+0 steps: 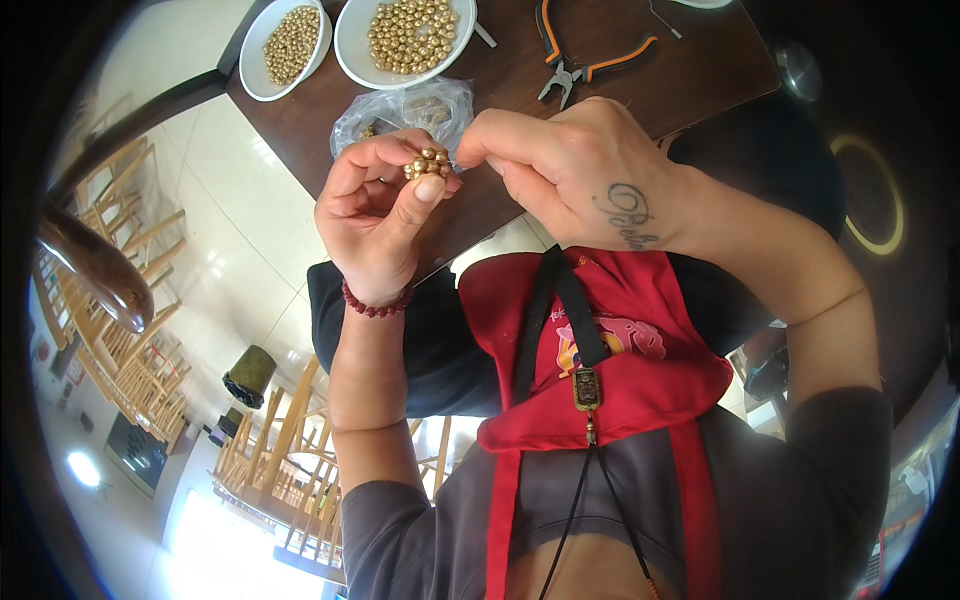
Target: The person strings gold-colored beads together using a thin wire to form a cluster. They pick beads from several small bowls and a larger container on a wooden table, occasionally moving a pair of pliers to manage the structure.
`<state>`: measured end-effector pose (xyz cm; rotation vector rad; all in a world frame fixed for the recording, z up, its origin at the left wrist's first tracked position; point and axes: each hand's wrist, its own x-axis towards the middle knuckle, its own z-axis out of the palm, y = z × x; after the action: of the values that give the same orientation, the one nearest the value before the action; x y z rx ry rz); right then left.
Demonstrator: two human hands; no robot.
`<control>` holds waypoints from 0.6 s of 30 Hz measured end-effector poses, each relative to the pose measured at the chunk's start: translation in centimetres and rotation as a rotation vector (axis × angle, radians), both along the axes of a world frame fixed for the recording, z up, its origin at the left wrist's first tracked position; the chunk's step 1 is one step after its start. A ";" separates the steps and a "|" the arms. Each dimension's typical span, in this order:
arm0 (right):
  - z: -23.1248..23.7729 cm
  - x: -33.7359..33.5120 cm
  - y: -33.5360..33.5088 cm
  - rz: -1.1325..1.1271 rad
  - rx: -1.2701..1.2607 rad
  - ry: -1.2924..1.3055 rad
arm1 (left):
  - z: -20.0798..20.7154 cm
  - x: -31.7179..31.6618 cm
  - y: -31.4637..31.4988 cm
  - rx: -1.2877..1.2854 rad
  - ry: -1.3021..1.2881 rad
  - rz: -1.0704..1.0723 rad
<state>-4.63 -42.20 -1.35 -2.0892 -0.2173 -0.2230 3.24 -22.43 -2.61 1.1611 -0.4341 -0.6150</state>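
Observation:
My left hand [375, 205] pinches a small cluster of gold beads [427, 164] between thumb and fingers, above the near edge of the table. Close to its right, my right hand [570, 170] is closed, thumb against bent forefinger. Whatever lies between those fingertips is too small to make out. Just beyond the cluster lies a crumpled clear plastic bag [440, 100] with some gold bits in it. Behind it stand a white bowl [343, 45] of larger gold beads and, to the left, a smaller white bowl [246, 70] of smaller gold beads.
Pliers with orange and black handles [560, 80] lie on the dark wooden table [700, 75], beside a thin metal tool [664, 20]. A curved brown wooden armrest [100, 265] juts in at left. Stacked wooden chairs [130, 330] stand on the tiled floor.

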 end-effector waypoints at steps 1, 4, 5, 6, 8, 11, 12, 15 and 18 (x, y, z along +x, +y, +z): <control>-0.2 0.0 0.0 0.004 -0.011 -0.004 | -0.1 -0.2 -0.2 -0.024 0.026 0.003; -0.1 -0.3 0.4 0.003 -0.184 -0.089 | 0.1 -0.8 -0.7 -0.029 0.059 0.068; -0.1 -0.3 0.5 0.000 -0.265 -0.129 | 0.2 -1.0 -0.8 -0.019 0.062 0.100; -0.1 -0.3 0.5 0.007 -0.298 -0.162 | 0.0 -1.2 -1.2 -0.015 0.057 0.139; 0.0 -0.4 0.5 0.023 -0.359 -0.227 | -0.1 -1.7 -1.5 -0.004 0.046 0.221; -0.1 -0.4 0.5 0.022 -0.414 -0.280 | -0.3 -1.7 -1.5 0.033 -0.043 0.222; -0.3 -0.4 0.5 0.007 -0.362 -0.280 | -0.3 -1.6 -1.5 0.025 -0.053 0.215; -0.7 -0.4 0.7 -0.040 -0.203 -0.256 | 0.0 -1.3 -1.1 -0.011 -0.040 0.219; -0.4 -0.4 0.7 -0.081 -0.093 -0.220 | 0.0 -1.0 -0.9 -0.072 0.036 0.226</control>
<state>-5.02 -41.51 -1.74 -2.1668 -0.2796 -0.5017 2.27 -23.35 -2.65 1.1108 -0.2869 -0.4201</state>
